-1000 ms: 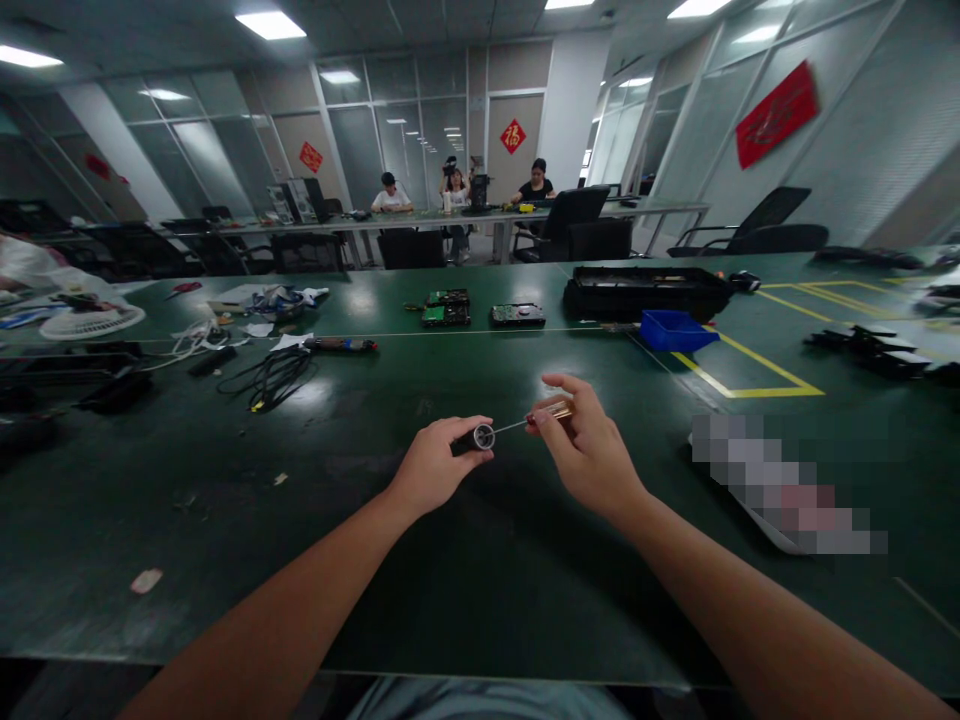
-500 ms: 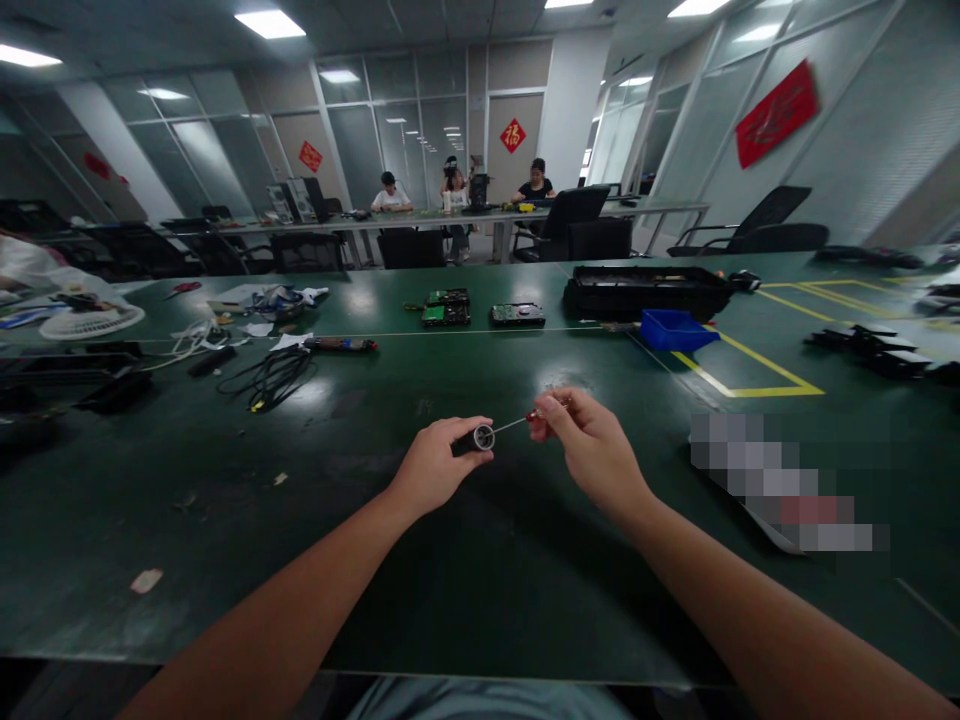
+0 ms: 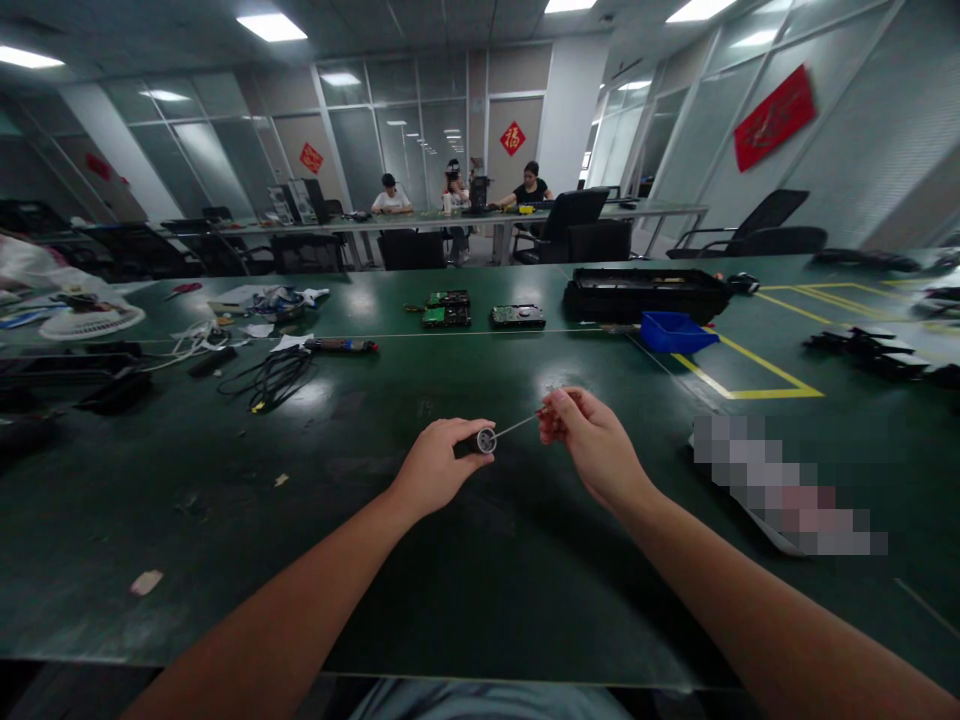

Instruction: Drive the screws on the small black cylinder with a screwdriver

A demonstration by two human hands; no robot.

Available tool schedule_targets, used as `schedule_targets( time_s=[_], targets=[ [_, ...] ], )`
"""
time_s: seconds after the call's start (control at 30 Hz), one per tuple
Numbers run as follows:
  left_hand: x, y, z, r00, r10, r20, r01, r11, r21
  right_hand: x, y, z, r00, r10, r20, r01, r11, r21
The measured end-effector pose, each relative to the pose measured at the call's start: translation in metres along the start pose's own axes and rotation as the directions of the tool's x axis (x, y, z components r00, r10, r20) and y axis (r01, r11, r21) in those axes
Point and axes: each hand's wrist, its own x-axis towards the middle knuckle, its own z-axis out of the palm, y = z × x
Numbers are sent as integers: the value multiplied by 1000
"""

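Observation:
My left hand [image 3: 437,462] is wrapped round a short black cylinder [image 3: 486,440] whose silvery round end faces right. What lies inside that end is too small to make out. My right hand [image 3: 589,440] pinches the handle of a screwdriver, mostly hidden by the fingers. The thin metal shaft of the screwdriver [image 3: 516,424] slants down to the left, and its tip meets the cylinder's open end. Both hands are held above the green table [image 3: 465,600].
Beyond the hands lie a green circuit board unit [image 3: 447,308], a hard drive [image 3: 517,316], a black housing [image 3: 649,293] and a blue tray [image 3: 675,331]. Cables [image 3: 281,375] lie at left; a pixelated flat object [image 3: 780,490] lies at right. Several people sit at a far table.
My right hand has shifted very slightly and its fingers now cover more of the screwdriver's red handle. The left hand and the cylinder have stayed almost still.

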Motion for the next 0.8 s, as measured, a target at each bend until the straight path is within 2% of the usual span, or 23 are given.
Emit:
schedule_targets(
  time_s=[0.13,0.3,0.53,0.67,0.8],
  targets=[
    [0,1,0,1000,0,0,0,1000,8,-6,-4,1,986,-157,51,163,971,-174],
    [-1,0,0,1000,-11,7,11,1000,5,-12,-6,0,956,-269,120,294,871,-394],
    [-1,-2,3,1000,-4,20,3,1000,10,-17,-12,0,905,-356,233,425,727,-540],
    [0,-1,2,999,2,49,-6,997,73,-19,-16,1,869,-399,291,488,605,-629],
    [0,-2,1,997,-17,74,8,993,114,-19,-17,2,853,-391,345,514,517,-685]
  ],
)
